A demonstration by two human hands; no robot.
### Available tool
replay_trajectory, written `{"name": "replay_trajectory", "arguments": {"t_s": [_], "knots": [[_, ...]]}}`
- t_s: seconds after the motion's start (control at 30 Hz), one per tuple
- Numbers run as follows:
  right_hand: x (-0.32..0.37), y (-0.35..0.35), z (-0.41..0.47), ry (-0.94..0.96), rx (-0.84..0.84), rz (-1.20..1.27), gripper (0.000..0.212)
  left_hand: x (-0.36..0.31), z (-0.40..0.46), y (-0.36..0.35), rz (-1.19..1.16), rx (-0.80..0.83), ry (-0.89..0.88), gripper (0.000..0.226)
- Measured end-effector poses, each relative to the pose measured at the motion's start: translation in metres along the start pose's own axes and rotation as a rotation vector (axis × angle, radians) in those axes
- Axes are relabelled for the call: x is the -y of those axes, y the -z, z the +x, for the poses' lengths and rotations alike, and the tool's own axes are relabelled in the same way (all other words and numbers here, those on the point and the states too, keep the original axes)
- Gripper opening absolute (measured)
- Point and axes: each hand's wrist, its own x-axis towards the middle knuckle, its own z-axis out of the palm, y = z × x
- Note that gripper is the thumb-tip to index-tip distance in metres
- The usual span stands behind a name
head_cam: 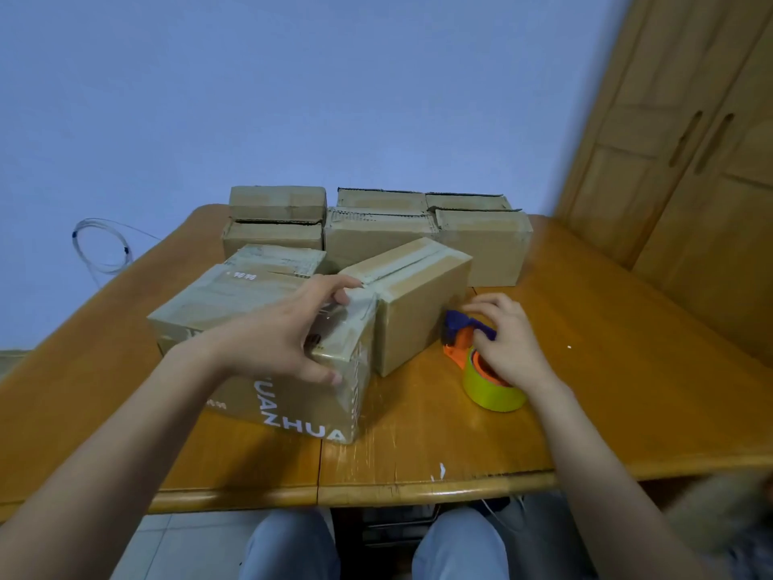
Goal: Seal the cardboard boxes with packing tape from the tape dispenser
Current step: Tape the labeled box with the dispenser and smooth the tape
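Pressing spread left hand (288, 332) on stiff, tape-slick box (267, 349), curling right hand (508, 341) round light plastic tape dispenser (481, 362) beneath it; probably gripping best at handle.

Wooden table (606, 370) — cardboard boxes (376, 232) stacked at back, tape dispenser (481, 362) nr front.

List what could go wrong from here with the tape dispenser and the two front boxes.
1. The right hand lies over the tape dispenser near its purple cutter end; fingers could catch the blade.
2. The left hand only spans the corner of the printed box, so it may slide on the table once tape is pulled.
3. The plain box sits tight against both, crowding the dispenser's path.
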Motion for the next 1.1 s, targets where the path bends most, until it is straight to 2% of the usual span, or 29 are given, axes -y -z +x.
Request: {"name": "replay_trajectory", "arguments": {"t_s": [0.07, 0.17, 0.23, 0.3, 0.37, 0.5, 0.63, 1.1], "knots": [[0.026, -0.010, 0.000, 0.150, -0.018, 0.138, 0.047, -0.001, 0.000, -0.001, 0.000, -0.008, -0.002, 0.097], [0.050, -0.019, 0.018, 0.310, 0.109, 0.124, 0.067, -0.006, -0.001, 0.002, -0.072, 0.024, -0.002, 0.093], [0.056, -0.024, 0.032, 0.335, 0.197, 0.053, 0.075, -0.010, 0.003, 0.010, -0.156, 0.004, 0.014, 0.078], [0.058, -0.029, 0.040, 0.352, 0.191, -0.019, 0.070, -0.008, 0.018, 0.017, -0.111, -0.128, 0.023, 0.053], [0.058, -0.034, 0.043, 0.357, 0.132, -0.060, 0.064, -0.006, 0.038, 0.019, 0.046, -0.218, 0.044, 0.043], [0.057, -0.042, 0.048, 0.319, 0.042, -0.157, 0.060, -0.001, 0.062, 0.011, 0.204, -0.039, 0.210, 0.044], [0.062, -0.045, 0.058, 0.284, 0.045, -0.208, 0.058, 0.005, 0.063, 0.002, 0.320, -0.106, 0.218, 0.044], [0.064, -0.047, 0.071, 0.138, -0.022, -0.302, 0.053, 0.007, 0.061, 0.000, 0.303, -0.163, 0.250, 0.038]]}}
